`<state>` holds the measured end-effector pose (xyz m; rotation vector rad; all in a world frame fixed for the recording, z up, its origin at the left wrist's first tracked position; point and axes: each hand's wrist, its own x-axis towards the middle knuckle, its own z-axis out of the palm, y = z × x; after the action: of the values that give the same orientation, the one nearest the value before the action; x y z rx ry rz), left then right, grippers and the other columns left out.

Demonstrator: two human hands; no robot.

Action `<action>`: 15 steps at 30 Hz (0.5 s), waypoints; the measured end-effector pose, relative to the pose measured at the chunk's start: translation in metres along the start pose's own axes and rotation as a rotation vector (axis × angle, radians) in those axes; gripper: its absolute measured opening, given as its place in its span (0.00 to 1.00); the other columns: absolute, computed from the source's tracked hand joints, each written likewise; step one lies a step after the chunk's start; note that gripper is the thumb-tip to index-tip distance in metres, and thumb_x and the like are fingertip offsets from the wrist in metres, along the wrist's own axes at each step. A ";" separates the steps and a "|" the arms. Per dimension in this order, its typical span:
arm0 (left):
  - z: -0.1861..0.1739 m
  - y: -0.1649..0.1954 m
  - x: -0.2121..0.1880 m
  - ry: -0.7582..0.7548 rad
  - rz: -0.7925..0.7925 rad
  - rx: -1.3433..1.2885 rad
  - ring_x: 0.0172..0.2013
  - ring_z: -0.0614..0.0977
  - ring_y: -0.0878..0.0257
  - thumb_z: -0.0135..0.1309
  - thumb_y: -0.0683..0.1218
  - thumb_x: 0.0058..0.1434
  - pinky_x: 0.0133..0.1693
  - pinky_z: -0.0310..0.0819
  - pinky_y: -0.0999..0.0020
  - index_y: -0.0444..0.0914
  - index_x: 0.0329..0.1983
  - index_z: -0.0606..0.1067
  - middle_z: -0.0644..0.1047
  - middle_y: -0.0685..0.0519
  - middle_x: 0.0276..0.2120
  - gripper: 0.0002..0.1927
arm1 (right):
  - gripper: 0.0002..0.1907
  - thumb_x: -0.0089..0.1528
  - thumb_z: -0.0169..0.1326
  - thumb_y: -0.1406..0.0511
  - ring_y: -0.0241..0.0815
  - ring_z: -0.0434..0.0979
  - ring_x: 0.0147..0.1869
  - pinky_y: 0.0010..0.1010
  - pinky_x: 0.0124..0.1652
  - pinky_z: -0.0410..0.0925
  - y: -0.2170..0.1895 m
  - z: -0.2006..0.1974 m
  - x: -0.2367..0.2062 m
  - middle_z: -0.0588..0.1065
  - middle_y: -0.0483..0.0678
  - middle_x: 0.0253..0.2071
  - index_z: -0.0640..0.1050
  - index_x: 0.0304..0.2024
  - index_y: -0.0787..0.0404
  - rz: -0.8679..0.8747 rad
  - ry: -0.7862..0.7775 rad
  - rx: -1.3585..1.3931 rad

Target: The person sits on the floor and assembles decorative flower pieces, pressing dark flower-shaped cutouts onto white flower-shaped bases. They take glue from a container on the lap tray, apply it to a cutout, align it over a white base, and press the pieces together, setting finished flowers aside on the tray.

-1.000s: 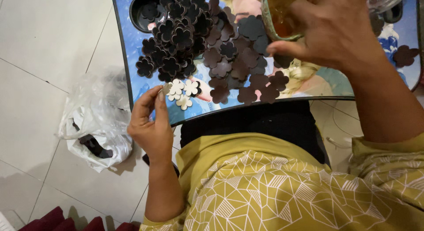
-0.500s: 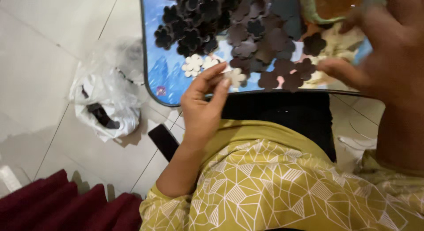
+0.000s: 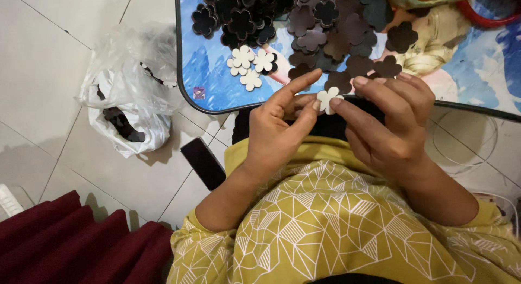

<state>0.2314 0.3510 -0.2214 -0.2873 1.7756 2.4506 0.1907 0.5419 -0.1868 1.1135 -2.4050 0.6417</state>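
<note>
Two hands, left hand (image 3: 277,126) and right hand (image 3: 388,124), are pinched shut on one white flower cutout (image 3: 327,98) (fingertips meeting on it), kept clear of the dark flower pile (image 3: 320,29) on the tray (image 3: 217,94).

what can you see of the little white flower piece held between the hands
The white flower piece is small, flat and cream-white, with rounded petals, looking like thin foam or card. It is pinched between the fingertips of the left hand and the right hand, just in front of the table's near edge. Fingers cover part of it, so the petal count is unclear. Three similar white flowers lie on the table beside dark brown ones.
</note>
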 end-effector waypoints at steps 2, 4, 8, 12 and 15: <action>-0.001 -0.001 -0.004 0.017 -0.013 0.047 0.40 0.77 0.77 0.55 0.36 0.70 0.45 0.74 0.81 0.36 0.69 0.73 0.80 0.57 0.42 0.24 | 0.19 0.53 0.64 0.71 0.53 0.70 0.57 0.50 0.59 0.63 -0.001 0.004 -0.002 0.72 0.51 0.56 0.86 0.48 0.57 -0.012 -0.001 -0.033; -0.004 -0.001 -0.005 -0.005 -0.011 0.055 0.42 0.78 0.77 0.54 0.37 0.70 0.48 0.76 0.80 0.36 0.69 0.72 0.81 0.57 0.43 0.23 | 0.18 0.54 0.64 0.71 0.53 0.70 0.56 0.50 0.59 0.63 -0.003 0.007 -0.005 0.72 0.51 0.56 0.86 0.48 0.57 -0.028 -0.011 -0.049; -0.008 -0.002 -0.005 -0.017 -0.003 0.012 0.44 0.79 0.75 0.53 0.37 0.72 0.50 0.76 0.79 0.36 0.70 0.71 0.81 0.55 0.45 0.23 | 0.18 0.58 0.64 0.71 0.53 0.71 0.60 0.50 0.63 0.63 -0.002 0.012 -0.008 0.72 0.51 0.60 0.86 0.52 0.54 -0.056 -0.022 -0.028; -0.012 -0.004 -0.002 -0.057 -0.002 -0.030 0.45 0.79 0.74 0.52 0.35 0.72 0.50 0.75 0.78 0.34 0.71 0.70 0.81 0.54 0.45 0.24 | 0.17 0.54 0.65 0.71 0.53 0.71 0.56 0.50 0.59 0.64 0.000 0.010 -0.005 0.72 0.52 0.56 0.85 0.47 0.55 -0.015 -0.028 -0.040; -0.012 -0.006 -0.001 -0.083 -0.026 -0.059 0.45 0.79 0.74 0.51 0.35 0.72 0.50 0.75 0.78 0.34 0.72 0.68 0.81 0.53 0.46 0.24 | 0.17 0.54 0.64 0.72 0.53 0.70 0.55 0.49 0.59 0.64 -0.001 0.011 0.000 0.72 0.51 0.56 0.86 0.46 0.55 -0.044 -0.007 -0.027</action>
<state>0.2341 0.3417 -0.2302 -0.2085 1.6587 2.4622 0.1896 0.5358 -0.1955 1.1552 -2.3809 0.5904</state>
